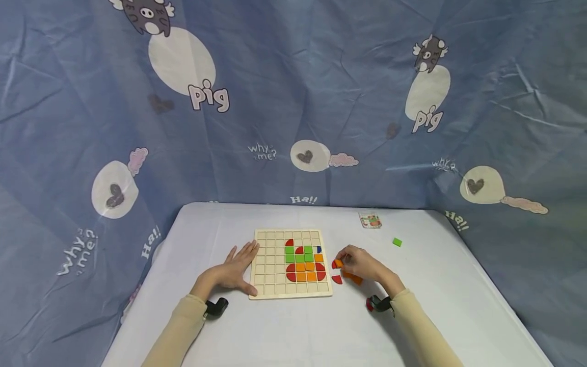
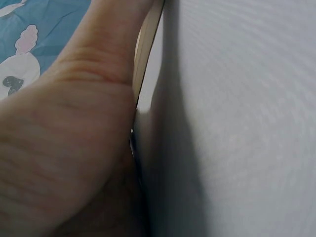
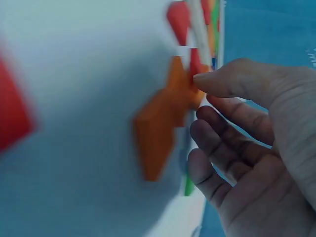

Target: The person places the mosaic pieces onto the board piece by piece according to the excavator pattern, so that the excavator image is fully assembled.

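My left hand [image 1: 234,268] lies with spread fingers along the left edge of the wooden grid board [image 1: 270,291], touching it. Only the palm side of that hand [image 2: 64,148] and a strip of the board's edge [image 2: 144,54] show in the left wrist view. Right of the board, my right hand [image 1: 362,262] pinches a small orange tile [image 1: 338,263] between thumb and index finger. Other orange tiles [image 1: 354,278] lie under this hand, blurred in the right wrist view. Red quarter-round pieces [image 1: 337,280] are beside them. Green, orange, red and blue pieces [image 1: 300,258] fill cells on the board's right half.
A picture card [image 1: 370,220] lies at the back right of the white table [image 1: 284,331], with a green tile [image 1: 397,242] in front of it. Another red piece [image 1: 369,304] sits by the right wrist camera. A blue printed cloth [image 1: 275,112] hangs behind the table.
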`<state>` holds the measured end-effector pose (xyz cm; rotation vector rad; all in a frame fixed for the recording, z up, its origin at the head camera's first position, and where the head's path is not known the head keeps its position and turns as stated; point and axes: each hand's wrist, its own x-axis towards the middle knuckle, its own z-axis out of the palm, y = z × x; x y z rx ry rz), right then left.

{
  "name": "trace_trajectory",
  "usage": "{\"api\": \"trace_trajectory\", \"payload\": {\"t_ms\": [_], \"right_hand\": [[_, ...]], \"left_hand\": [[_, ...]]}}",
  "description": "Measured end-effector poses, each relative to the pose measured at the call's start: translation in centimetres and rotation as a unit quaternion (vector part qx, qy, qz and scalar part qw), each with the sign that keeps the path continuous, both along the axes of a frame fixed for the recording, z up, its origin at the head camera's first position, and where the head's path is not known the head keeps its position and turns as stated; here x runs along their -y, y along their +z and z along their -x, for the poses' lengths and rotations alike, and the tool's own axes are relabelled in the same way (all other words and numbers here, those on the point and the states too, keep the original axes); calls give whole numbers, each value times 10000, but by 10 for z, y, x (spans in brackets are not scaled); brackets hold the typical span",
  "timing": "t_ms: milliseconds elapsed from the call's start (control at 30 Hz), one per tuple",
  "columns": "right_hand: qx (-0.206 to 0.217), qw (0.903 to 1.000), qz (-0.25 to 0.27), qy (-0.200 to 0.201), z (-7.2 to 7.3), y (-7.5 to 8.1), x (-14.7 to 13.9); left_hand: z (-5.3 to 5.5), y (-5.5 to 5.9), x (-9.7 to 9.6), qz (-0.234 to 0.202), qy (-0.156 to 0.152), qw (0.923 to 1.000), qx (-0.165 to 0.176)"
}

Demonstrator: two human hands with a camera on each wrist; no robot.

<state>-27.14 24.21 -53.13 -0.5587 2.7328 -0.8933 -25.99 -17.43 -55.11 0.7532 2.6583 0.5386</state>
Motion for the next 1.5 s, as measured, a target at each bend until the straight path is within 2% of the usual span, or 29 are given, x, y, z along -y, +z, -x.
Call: {"api": "trace_trajectory", "payload": {"t_ms": [167, 367, 700, 933, 1100, 1300, 1500], "right_hand": [[-65, 10000, -38, 35, -1, -8, -1], [-208, 9997, -97, -15, 3, -10, -1], [-2, 9996, 196, -183, 3, -12, -4], [-350, 9991, 187, -146, 8, -8, -3], [-649, 9976, 240, 10, 18, 2, 10], [-1016, 9939, 244, 362, 39, 8, 42], [-892, 9948, 233, 425, 59, 9, 76]], "left_hand": [[-1, 0, 0, -1, -9, 10000, -6], [-3, 2, -1, -175, -52, 9998, -63], [-2, 2, -2, -71, 39, 10000, -29], [0, 0, -2, -81, 33, 10000, -22], [0, -1, -1, -104, 29, 9999, -34], [-1, -1, -1, -124, 42, 9999, -33], [0, 0, -2, -71, 49, 9999, -53]]}}
